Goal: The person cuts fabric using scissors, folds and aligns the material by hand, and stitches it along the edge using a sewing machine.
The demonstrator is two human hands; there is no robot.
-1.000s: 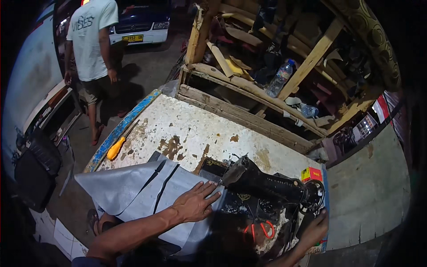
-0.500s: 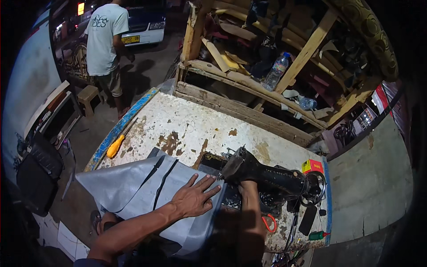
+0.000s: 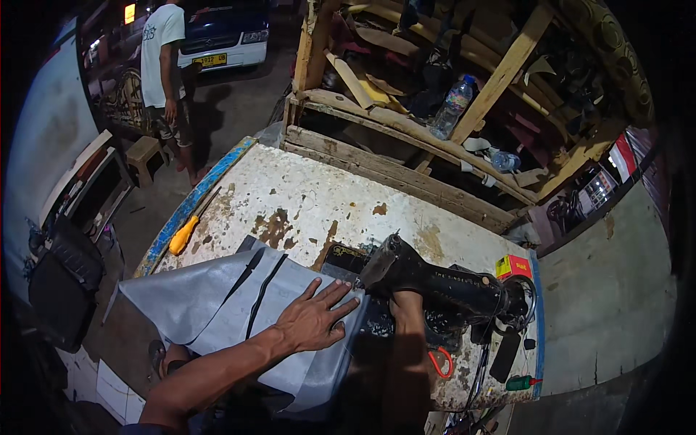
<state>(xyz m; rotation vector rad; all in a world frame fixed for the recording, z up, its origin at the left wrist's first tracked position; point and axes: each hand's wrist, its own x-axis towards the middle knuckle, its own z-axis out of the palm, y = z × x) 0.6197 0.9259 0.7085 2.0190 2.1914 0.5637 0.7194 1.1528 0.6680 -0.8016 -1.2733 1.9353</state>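
Observation:
My left hand (image 3: 310, 322) lies flat with fingers apart on a grey sheet of material (image 3: 199, 286), its fingertips close to the needle end of a black sewing machine (image 3: 457, 286). Two narrow black straps (image 3: 265, 296) run across the sheet, to the left of that hand. My right hand (image 3: 406, 303) reaches in beneath the machine's arm. Its fingers are hidden there, so what they touch does not show. The sheet's right edge lies by the needle area, and its near part hangs over the table's front.
On the worn white table (image 3: 312, 188) lie a yellow-handled screwdriver (image 3: 184, 236), a red-handled tool (image 3: 441, 364), a small green bottle (image 3: 520, 383) and a red-and-yellow box (image 3: 513, 267). Behind stands a wooden rack (image 3: 406, 185) with bottles and scraps. A person (image 3: 162, 65) stands beyond, near a vehicle (image 3: 225, 40).
Both hands and the sheet stay almost in place; the whole view has shifted slightly. The person in the background has turned and moved a little.

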